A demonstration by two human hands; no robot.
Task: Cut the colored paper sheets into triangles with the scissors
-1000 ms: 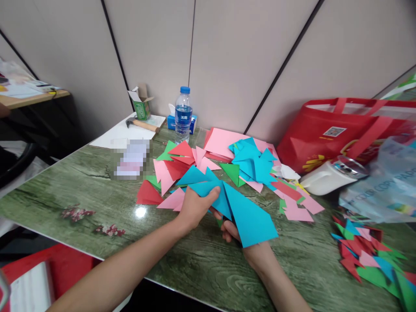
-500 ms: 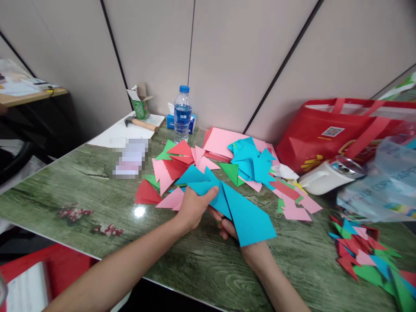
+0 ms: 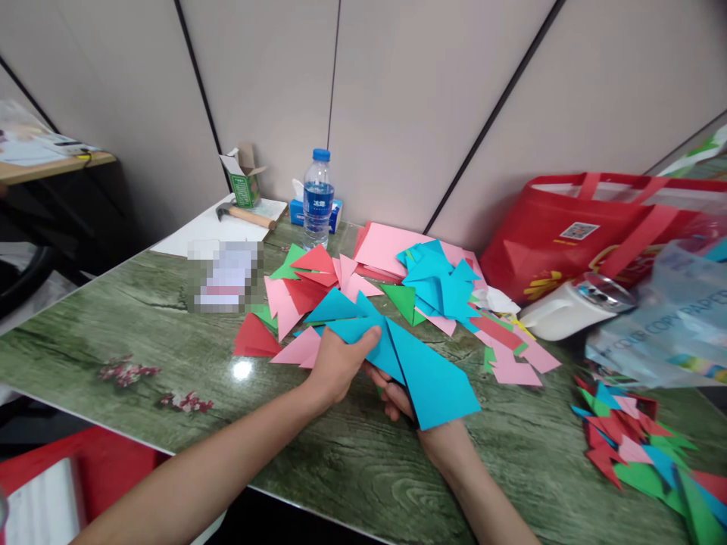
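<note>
Blue paper (image 3: pixel 432 375), gripped by both hands, left hand (image 3: pixel 341 362) and right hand (image 3: pixel 400 397), hovers at table (image 3: pixel 141 333) centre; paper triangles (image 3: pixel 352 291) at twelve o'clock, red bag (image 3: pixel 596 227) at two, grey wall panels (image 3: pixel 425 98) behind.

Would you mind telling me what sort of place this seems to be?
Probably an office-like room used for paper craft: grey partition walls, a green wood-grain table strewn with folded paper triangles, and another desk nearby.

blue paper (image 3: pixel 432 375), green woodgrain table (image 3: pixel 352 462)
</note>
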